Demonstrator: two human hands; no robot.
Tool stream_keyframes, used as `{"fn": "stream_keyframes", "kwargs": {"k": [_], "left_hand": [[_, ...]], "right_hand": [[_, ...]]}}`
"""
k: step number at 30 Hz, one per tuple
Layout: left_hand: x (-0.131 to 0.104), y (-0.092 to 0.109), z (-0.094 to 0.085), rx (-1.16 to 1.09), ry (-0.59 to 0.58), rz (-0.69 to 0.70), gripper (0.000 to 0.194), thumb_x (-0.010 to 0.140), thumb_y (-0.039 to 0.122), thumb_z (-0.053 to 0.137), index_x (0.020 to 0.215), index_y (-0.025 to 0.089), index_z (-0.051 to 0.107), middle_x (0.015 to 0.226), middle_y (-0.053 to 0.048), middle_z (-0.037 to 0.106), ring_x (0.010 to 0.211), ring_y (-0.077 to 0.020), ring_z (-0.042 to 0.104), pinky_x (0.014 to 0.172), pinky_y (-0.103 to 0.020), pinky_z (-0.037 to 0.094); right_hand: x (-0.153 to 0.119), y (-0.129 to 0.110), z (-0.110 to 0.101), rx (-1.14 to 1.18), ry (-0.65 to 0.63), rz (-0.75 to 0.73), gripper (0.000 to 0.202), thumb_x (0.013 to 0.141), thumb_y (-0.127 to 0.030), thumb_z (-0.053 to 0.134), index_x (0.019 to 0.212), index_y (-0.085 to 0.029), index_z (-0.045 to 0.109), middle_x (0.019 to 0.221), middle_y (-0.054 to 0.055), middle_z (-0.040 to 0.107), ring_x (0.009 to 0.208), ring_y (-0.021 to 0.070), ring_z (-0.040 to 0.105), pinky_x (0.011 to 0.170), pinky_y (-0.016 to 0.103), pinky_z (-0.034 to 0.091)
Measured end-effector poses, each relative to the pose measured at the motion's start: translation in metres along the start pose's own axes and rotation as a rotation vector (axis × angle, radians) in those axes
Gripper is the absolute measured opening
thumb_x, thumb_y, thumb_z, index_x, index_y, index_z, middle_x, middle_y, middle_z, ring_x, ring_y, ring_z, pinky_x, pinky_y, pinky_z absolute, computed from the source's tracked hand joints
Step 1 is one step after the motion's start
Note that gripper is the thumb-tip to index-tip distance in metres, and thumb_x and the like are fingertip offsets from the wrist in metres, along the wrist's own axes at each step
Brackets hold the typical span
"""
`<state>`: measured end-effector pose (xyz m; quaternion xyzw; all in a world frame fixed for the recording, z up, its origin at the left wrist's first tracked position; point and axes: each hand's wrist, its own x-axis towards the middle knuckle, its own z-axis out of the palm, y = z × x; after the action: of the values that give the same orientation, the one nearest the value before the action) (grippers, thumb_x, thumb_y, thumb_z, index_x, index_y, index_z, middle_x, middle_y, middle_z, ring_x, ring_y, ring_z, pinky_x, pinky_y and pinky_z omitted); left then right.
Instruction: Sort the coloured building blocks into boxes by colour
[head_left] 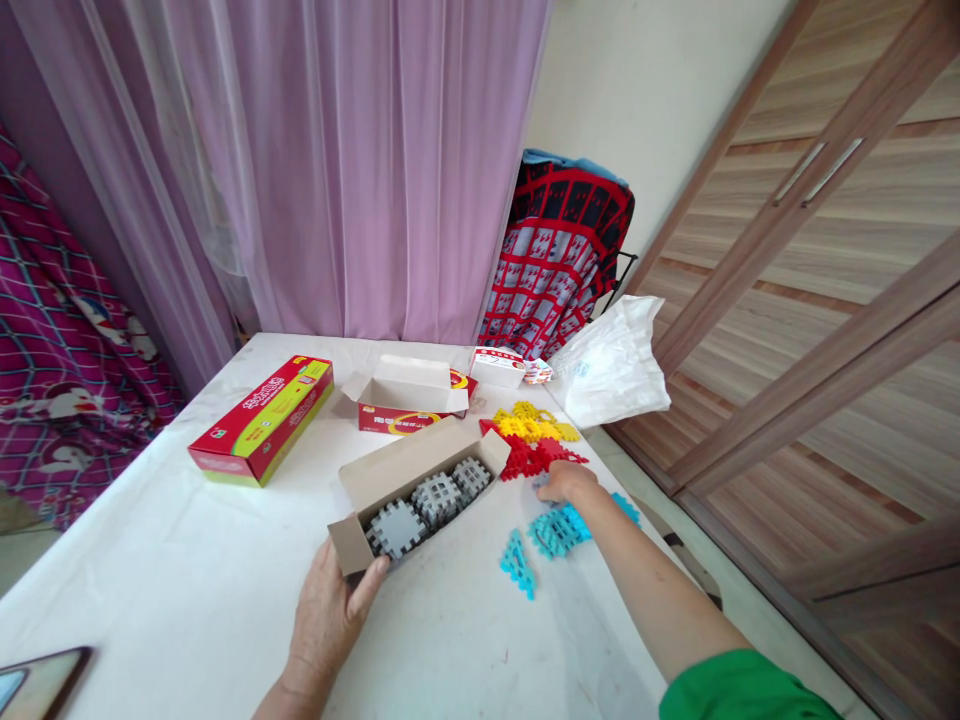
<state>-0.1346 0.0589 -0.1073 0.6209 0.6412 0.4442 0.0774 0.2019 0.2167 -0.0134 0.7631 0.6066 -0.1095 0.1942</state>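
- Open box (424, 463), one: mid-worktop (217, 570), lying slantwise, flaps raised; grey notched pieces (397, 528) inside in three visible groups.
- Left hand (324, 607), one: at the box's near left corner, thumb along the near side, fingers round the end, clamped on the cardboard. Best kept light, as thin walls would probably bow under a hard squeeze.
- Right hand (570, 484), one: reaching down between red pieces (534, 457) and blue pieces (561, 528); something greyish shows at the fingertips. Whether the fingers are closed on it, cannot tell.
- Advised handling: take notched pieces by the outer edges, one or a few at once, since interlocking teeth may drag neighbours along.
- Advised clearance: lift above the box's right flap rather than brushing it.
- Single blue piece (517, 566), one: lying apart, near the box; easily nudged by the forearm.
- Yellow pieces (531, 422), heap: beyond the red.
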Motion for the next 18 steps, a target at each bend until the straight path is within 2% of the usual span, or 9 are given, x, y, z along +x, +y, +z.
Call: {"fn": "stream_keyframes", "kwargs": {"k": [4,8,10,14,16,18], "left_hand": [[0.0,0.0,-0.001,-0.005,0.003,-0.008,0.036,0.083,0.053,0.048,0.096,0.021,0.057,0.094,-0.008,0.068,0.091,-0.0277,0.065,0.077,-0.04,0.053],[0.0,-0.001,0.0,-0.002,0.008,-0.012,0.038,0.083,0.055,0.047,0.096,0.021,0.058,0.09,-0.008,0.067,0.093,-0.0286,0.065,0.078,-0.04,0.053],[0.0,-0.002,0.001,0.003,0.006,-0.008,0.037,0.083,0.055,0.047,0.095,0.021,0.058,0.089,-0.008,0.067,0.094,-0.0289,0.064,0.079,-0.04,0.053],[-0.001,-0.001,0.001,0.015,0.008,0.003,0.036,0.084,0.053,0.047,0.096,0.021,0.058,0.092,-0.008,0.067,0.095,-0.0288,0.065,0.079,-0.041,0.053],[-0.001,-0.001,0.0,0.018,0.006,0.007,0.037,0.084,0.053,0.046,0.097,0.021,0.057,0.094,-0.009,0.068,0.095,-0.0287,0.065,0.078,-0.041,0.053],[-0.001,-0.001,0.0,0.015,0.001,0.011,0.038,0.084,0.053,0.046,0.098,0.02,0.057,0.095,-0.01,0.068,0.094,-0.0286,0.065,0.078,-0.041,0.053]], "right_hand": [[-0.007,0.008,-0.011,0.009,0.015,-0.034,0.038,0.067,-0.035,0.066,0.099,-0.015,0.07,0.107,0.016,0.07,0.1,0.0286,0.066,0.075,0.033,0.049],[-0.026,0.021,-0.038,0.036,0.068,-0.075,0.039,0.073,-0.041,0.06,0.102,-0.016,0.068,0.109,0.014,0.069,0.098,0.026,0.065,0.072,0.03,0.047],[-0.042,0.018,-0.053,0.063,0.116,-0.121,0.041,0.075,-0.044,0.057,0.105,-0.017,0.066,0.11,0.012,0.069,0.097,0.0241,0.064,0.071,0.028,0.046],[-0.082,-0.021,-0.074,0.104,0.268,-0.369,0.039,0.069,-0.043,0.061,0.1,-0.019,0.066,0.1,0.008,0.071,0.09,0.0237,0.064,0.067,0.028,0.044],[-0.096,-0.048,-0.078,0.082,0.268,-0.453,0.037,0.068,-0.042,0.061,0.097,-0.02,0.067,0.098,0.008,0.072,0.09,0.0246,0.065,0.068,0.028,0.044],[-0.101,-0.071,-0.078,0.04,0.234,-0.47,0.037,0.068,-0.042,0.06,0.096,-0.019,0.068,0.099,0.01,0.072,0.091,0.026,0.065,0.069,0.03,0.046]]}}
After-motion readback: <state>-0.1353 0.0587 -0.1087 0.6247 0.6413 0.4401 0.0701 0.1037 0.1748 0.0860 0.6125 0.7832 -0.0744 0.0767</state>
